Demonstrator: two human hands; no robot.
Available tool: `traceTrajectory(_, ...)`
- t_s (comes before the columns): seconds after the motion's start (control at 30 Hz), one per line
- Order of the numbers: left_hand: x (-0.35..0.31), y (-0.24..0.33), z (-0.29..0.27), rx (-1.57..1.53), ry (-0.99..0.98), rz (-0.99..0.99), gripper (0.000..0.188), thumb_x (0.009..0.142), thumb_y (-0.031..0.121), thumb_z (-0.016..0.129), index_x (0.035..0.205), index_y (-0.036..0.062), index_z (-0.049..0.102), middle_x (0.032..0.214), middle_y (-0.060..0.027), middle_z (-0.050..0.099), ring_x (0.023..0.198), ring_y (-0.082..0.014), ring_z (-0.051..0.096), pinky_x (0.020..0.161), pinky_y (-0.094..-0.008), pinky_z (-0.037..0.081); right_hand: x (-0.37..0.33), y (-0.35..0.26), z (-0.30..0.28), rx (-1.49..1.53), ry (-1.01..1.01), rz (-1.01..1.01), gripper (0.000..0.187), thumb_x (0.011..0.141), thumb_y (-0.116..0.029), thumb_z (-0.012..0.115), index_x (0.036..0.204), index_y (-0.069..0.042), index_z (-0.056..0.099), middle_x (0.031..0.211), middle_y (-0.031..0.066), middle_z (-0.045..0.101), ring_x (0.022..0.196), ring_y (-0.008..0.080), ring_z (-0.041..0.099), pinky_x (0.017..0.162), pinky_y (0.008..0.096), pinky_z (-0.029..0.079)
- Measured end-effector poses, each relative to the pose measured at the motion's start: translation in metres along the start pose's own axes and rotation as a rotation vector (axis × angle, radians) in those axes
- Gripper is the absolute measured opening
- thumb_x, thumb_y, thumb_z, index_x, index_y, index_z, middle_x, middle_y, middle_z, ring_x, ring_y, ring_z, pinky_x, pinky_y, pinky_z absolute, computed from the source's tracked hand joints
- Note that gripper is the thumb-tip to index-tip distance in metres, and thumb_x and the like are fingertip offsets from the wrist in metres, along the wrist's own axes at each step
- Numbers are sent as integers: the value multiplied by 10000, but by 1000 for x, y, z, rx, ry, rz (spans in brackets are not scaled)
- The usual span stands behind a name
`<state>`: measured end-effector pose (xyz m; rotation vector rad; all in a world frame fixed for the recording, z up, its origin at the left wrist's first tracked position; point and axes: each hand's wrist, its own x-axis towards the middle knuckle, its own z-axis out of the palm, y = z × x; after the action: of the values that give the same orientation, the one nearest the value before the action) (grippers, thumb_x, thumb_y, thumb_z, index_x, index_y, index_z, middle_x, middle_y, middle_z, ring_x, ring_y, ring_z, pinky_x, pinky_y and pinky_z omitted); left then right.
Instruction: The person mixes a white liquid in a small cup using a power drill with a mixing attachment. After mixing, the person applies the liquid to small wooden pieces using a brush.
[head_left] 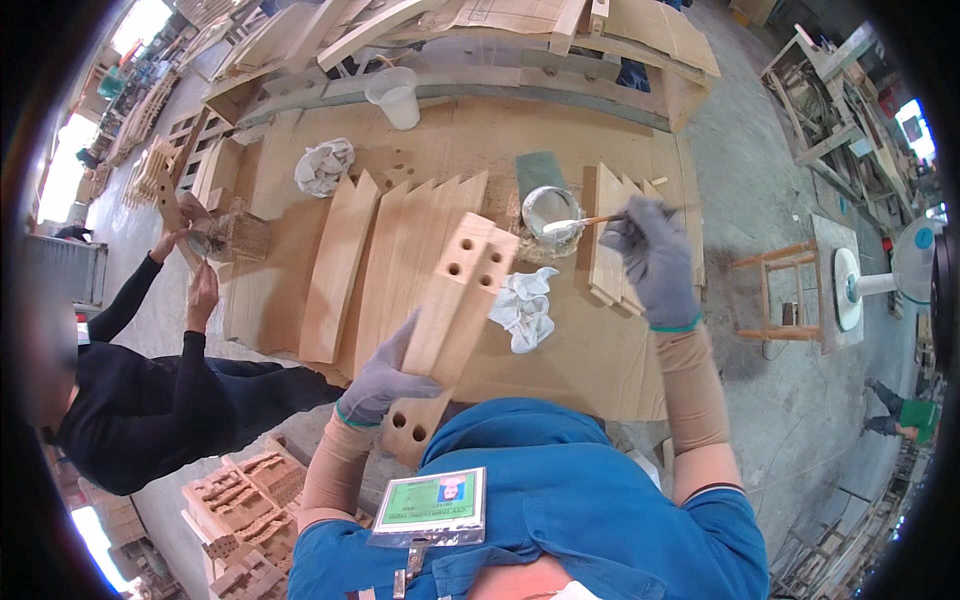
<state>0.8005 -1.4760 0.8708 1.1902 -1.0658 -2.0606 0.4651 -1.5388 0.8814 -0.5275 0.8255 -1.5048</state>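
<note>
My left hand (385,380), in a grey glove, is closed around a pair of pale wooden posts (445,315) lying side by side, with round holes drilled near their ends. The posts slant up from my body over the cardboard-covered table. My right hand (655,262), also gloved, grips the thin handle of a brush (597,220). The brush's white-coated tip is over the round can (549,200) of whitish paste, beside a green sheet (540,170). A crumpled white cloth (524,310) lies just right of the posts.
Slanted-end boards (405,240) lie left of the posts; more boards (608,245) are under my right hand. A second cloth (324,167) and a white bucket (396,97) are farther off. At the left a co-worker (160,390) handles wood. A fan (880,284) stands at right.
</note>
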Motion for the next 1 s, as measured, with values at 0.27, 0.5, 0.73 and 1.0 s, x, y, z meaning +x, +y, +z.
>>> traceTrajectory(0.27, -10, 2, 21, 74, -179, 12, 1075, 541, 132, 779, 1458, -21, 241, 1398, -136, 411, 1305, -219, 376, 1097, -306, 240, -53, -53, 108, -752, -358, -141, 134, 862, -129, 668, 811, -30, 594, 708, 23, 633, 638, 84, 637, 591, 207, 547)
traceTrajectory(0.5, -18, -6, 26, 69, -191, 12, 1081, 541, 124, 780, 1459, -30, 229, 1405, -147, 408, 1320, -225, 370, 1097, -310, 238, -59, -29, 104, -957, -505, -374, 185, 844, -131, 684, 764, -18, 561, 597, 41, 587, 574, 62, 600, 498, 216, 445)
traceTrajectory(0.73, -23, -6, 31, 72, -189, 62, 1089, 542, 94, 797, 1457, -39, 221, 1416, -149, 405, 1330, -229, 362, 1105, -315, 226, -65, -36, 110, -1002, -500, -362, 154, 852, -92, 670, 784, -15, 556, 682, 42, 606, 597, 75, 602, 545, 218, 492)
traceTrajectory(1.0, -22, -11, 30, 88, -192, 83, 1097, 532, 102, 798, 1454, -43, 223, 1427, -155, 390, 1337, -234, 352, 1111, -317, 213, -69, -46, 110, -842, -370, -221, 188, 841, -157, 690, 769, -24, 578, 639, 36, 622, 584, 60, 620, 542, 196, 503)
